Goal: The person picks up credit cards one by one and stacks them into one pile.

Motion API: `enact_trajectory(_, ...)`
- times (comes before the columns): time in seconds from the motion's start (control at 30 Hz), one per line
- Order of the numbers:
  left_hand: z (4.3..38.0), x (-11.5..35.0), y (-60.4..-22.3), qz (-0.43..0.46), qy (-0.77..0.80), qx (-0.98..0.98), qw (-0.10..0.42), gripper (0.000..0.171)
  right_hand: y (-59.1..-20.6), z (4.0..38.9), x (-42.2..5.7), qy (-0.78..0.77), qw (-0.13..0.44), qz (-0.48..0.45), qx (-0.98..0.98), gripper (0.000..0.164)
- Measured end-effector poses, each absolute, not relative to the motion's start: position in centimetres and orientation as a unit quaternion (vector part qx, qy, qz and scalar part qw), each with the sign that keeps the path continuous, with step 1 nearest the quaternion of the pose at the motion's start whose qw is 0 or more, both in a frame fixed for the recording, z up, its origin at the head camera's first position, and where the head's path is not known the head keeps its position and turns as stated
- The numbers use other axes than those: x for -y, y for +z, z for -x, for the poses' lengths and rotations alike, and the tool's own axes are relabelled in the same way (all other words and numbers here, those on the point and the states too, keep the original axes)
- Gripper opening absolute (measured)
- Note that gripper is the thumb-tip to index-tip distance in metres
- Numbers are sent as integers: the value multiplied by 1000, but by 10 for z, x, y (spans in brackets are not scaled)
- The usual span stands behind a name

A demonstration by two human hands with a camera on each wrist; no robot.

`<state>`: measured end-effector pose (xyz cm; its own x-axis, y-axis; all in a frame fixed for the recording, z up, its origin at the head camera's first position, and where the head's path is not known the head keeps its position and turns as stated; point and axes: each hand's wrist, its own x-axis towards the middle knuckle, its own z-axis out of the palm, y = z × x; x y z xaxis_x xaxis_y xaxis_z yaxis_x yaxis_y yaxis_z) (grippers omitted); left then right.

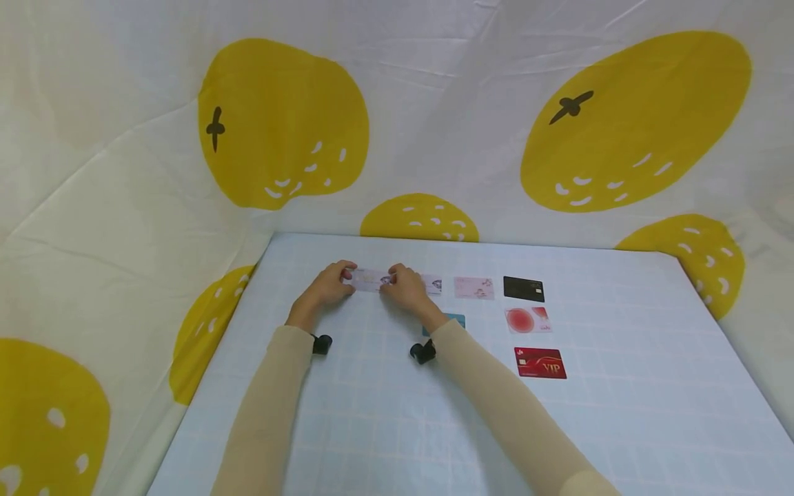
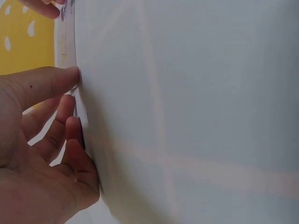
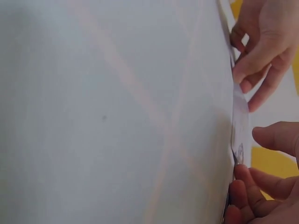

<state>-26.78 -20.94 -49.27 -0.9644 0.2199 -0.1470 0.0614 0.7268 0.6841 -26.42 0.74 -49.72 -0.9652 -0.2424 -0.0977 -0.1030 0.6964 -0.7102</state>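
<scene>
In the head view, a pale lilac card (image 1: pixel 367 280) with dark print at its right end lies flat toward the back left of the table. My left hand (image 1: pixel 333 284) pinches its left end between thumb and fingers. At the other end is my right hand (image 1: pixel 406 289). Its fingertips (image 3: pixel 239 172) touch the card's end in the right wrist view, while the thumb is raised apart from them. A similar pale card (image 1: pixel 434 284) shows just right of that hand, partly covered. Below it, a blue card (image 1: pixel 457 321) is mostly hidden by the right wrist.
Right of the hands lie a pink card (image 1: pixel 474 288), a black card (image 1: pixel 524 289), a white card with a red circle (image 1: pixel 528 319) and a red VIP card (image 1: pixel 540 363). A white cloth (image 1: pixel 434 103) with yellow fruit shapes hangs behind the pale blue table (image 1: pixel 639 386).
</scene>
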Motion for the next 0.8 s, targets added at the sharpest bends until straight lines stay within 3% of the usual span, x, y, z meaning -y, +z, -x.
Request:
enact_trajectory(0.33, 263, 206, -494, -63, 379, -918, 101, 53, -491, 261, -5, -389, 103, 76, -912, 41)
enact_trajectory(0.8, 256, 194, -489, -5, 480, -875, 62, 34, -487, 260, -23, -501, 66, 73, -860, 40)
